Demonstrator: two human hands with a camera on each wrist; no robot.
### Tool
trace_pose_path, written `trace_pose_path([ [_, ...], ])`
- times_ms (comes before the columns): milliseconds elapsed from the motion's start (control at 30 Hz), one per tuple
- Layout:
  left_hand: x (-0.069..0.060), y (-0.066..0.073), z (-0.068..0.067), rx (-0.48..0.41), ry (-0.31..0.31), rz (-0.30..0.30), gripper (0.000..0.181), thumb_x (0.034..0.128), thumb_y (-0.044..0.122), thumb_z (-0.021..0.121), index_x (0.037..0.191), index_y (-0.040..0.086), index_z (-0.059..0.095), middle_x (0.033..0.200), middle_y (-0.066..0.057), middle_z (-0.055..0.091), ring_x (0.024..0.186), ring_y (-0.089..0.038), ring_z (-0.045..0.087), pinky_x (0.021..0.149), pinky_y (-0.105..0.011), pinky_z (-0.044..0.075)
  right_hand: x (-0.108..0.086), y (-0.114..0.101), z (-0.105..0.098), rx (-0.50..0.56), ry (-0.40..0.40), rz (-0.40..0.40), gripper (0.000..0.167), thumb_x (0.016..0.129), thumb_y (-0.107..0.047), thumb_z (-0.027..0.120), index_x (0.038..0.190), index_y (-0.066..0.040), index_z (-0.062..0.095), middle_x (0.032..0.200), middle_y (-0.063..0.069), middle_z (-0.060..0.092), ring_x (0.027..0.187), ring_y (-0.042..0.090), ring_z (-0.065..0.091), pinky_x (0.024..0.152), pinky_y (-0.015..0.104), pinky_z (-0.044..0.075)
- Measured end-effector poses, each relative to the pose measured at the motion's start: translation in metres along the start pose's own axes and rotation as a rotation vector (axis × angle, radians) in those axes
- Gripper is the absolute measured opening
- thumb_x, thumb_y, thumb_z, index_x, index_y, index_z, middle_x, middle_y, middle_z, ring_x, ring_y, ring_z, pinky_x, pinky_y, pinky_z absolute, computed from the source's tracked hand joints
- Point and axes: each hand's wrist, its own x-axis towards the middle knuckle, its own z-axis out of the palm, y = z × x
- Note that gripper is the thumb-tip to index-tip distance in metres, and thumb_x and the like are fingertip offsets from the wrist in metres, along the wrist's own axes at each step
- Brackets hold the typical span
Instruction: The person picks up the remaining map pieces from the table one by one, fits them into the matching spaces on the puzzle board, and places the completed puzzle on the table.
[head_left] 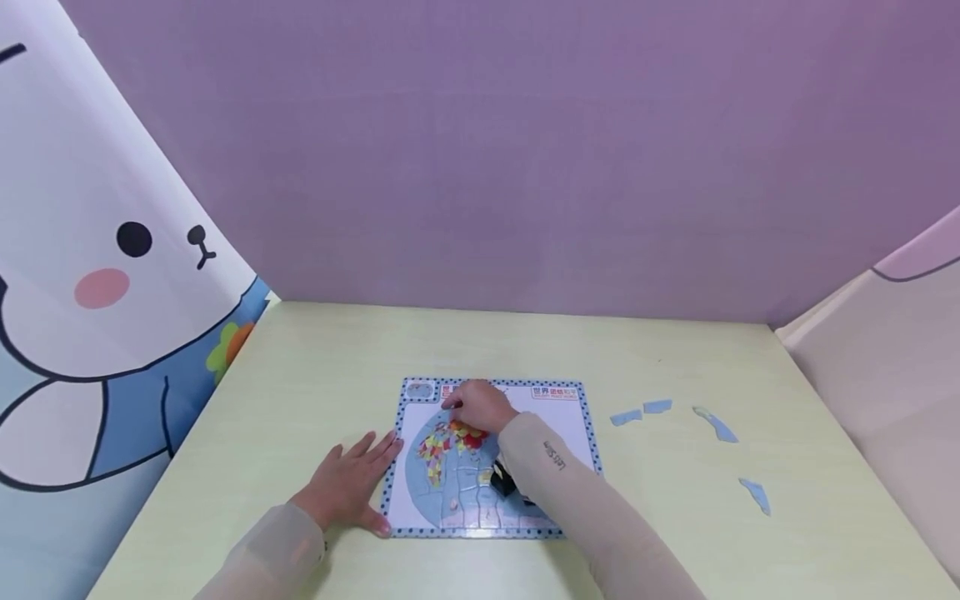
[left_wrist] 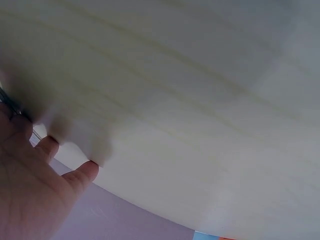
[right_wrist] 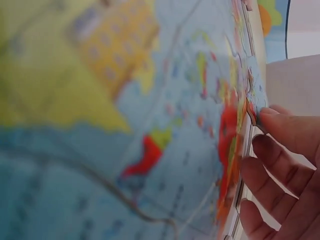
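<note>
A round map puzzle lies in a flat board [head_left: 491, 532] with a blue dotted border. My left hand [head_left: 348, 483] rests spread at the board's left edge, its fingertips and thumb touching the border; in the left wrist view that hand [left_wrist: 35, 185] shows at the lower left. Over the upper part of the map is my right hand [head_left: 482, 406], fingers curled. The right wrist view shows the right hand [right_wrist: 285, 170] pinching a map piece [right_wrist: 256, 92] between thumb and finger, tilted up from the board. My right sleeve hides the board's right part.
Loose blue pieces lie on the table [head_left: 330, 350] to the right of the board: two small ones [head_left: 626, 417] [head_left: 657, 407], a long one [head_left: 716, 425] and another [head_left: 756, 496] nearer the front. A purple panel [head_left: 487, 167] stands behind the table.
</note>
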Motion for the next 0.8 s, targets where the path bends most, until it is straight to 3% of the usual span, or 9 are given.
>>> trace_pose_path([
  [267, -0.0025, -0.0010, -0.0027, 0.009, 0.008, 0.015, 0.113, 0.0591, 0.059, 0.081, 0.149, 0.009, 0.034, 0.156, -0.007, 0.028, 0.143, -0.037, 0.018, 0.106, -0.066, 0.021, -0.0024, -0.0036, 0.0039, 0.074, 0.017, 0.031, 0.018, 0.091, -0.007, 0.064, 0.105, -0.011, 0.075, 0.110, 0.004, 0.067, 0.096, 0.016, 0.059, 0.087, 0.032, 0.051],
  [800, -0.0012, -0.0014, -0.0010, 0.024, 0.010, 0.020, 0.116, 0.0585, 0.063, 0.079, 0.150, 0.010, 0.032, 0.156, -0.007, 0.027, 0.143, -0.036, 0.018, 0.106, -0.066, 0.022, -0.0023, -0.0062, 0.0073, 0.049, 0.020, 0.068, 0.021, 0.089, -0.005, 0.065, 0.108, -0.011, 0.074, 0.113, 0.004, 0.068, 0.103, 0.019, 0.060, 0.094, 0.035, 0.049],
])
